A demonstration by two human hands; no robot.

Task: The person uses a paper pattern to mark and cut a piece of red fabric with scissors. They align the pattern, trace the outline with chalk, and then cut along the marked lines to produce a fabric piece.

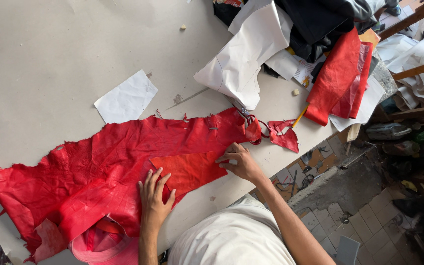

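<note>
A large red leather hide (94, 162) lies spread over the grey table (50, 49). On it rests a smaller orange-red cut piece (190, 169). My left hand (154, 196) presses flat, fingers apart, on the lower left edge of that piece. My right hand (239, 162) sits at the piece's right edge, with its fingertips pinched on a small white chalk-like piece (231, 161). Red-handled scissors (252, 123) lie on the hide just above my right hand.
A red scrap (284, 135) and a yellow pencil (300, 116) lie near the table's right edge. White paper sheets (126, 98) (244, 54), black cloth (320, 19) and folded red leather (339, 78) pile up at the top right. Beyond the edge are tiled floor and clutter.
</note>
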